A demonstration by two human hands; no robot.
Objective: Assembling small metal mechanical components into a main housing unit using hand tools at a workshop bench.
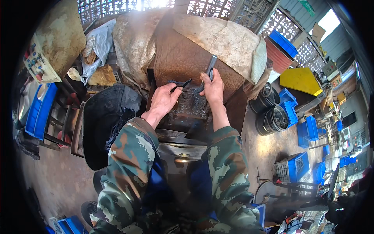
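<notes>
My left hand (163, 100) is closed, its thumb and fingers pinching a dark slender metal piece (187, 82) whose exact kind I cannot make out. Beside it, my right hand (214, 88) is wrapped round a grey metal bar-like tool (212, 61) that points up and away from me. Both hands are above a dark, wet-looking work bed (191, 102) with a rough surface. Behind them a brown quilted cover (171, 58) hangs over the machine. Camouflage sleeves cover both forearms.
A large black tub (101, 113) stands at the left, near a blue crate (41, 113). Black buckets (272, 121) and blue bins (307, 128) are on the right, with a yellow panel (300, 82) farther back. A pale dirty sheet (218, 35) drapes the far side.
</notes>
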